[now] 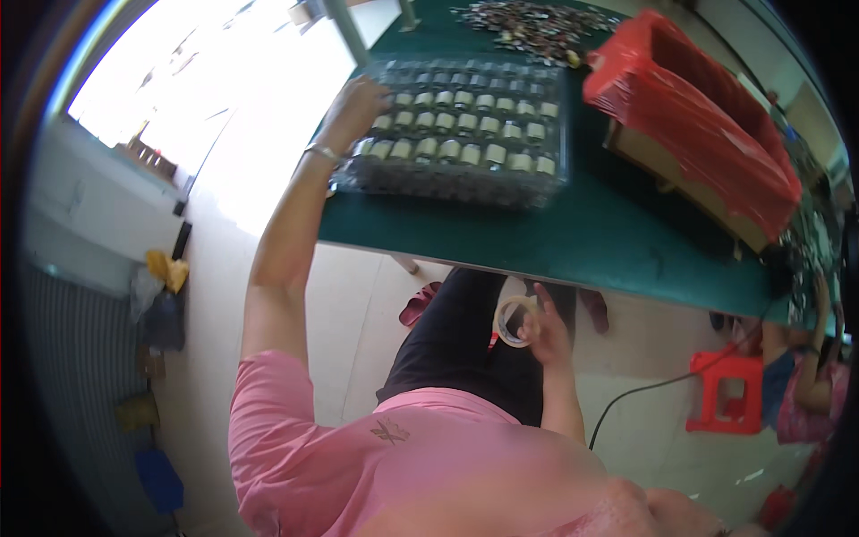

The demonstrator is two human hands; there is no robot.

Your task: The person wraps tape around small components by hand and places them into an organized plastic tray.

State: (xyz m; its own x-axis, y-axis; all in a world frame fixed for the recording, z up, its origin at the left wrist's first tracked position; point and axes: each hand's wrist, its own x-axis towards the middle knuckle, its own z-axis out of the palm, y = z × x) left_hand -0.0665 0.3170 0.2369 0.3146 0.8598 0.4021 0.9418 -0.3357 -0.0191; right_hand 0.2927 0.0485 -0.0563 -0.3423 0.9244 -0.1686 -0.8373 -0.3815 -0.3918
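A stack of clear plastic trays (447, 186) lies on the green table. Rows of small pale-and-dark cylindrical parts (470, 154) sit in the top tray; their kind is not clear. My left hand (356, 112) rests at the stack's left edge, with its fingers bent and touching the rim beside the parts. Whatever those fingertips pinch, if anything, is too small and blurred to make out. Low in front of the table edge, over my lap, my right hand (548, 333) grips a roll of tape (498, 322). Its index finger points up, away from the roll.
Right of the trays stands a cardboard box (689, 190) lined with a red plastic bag (698, 134). Many loose small pieces (537, 27) are heaped at the far edge. A red stool (727, 392) and a black cable (640, 389) are lower right, near another person's arm (819, 313).
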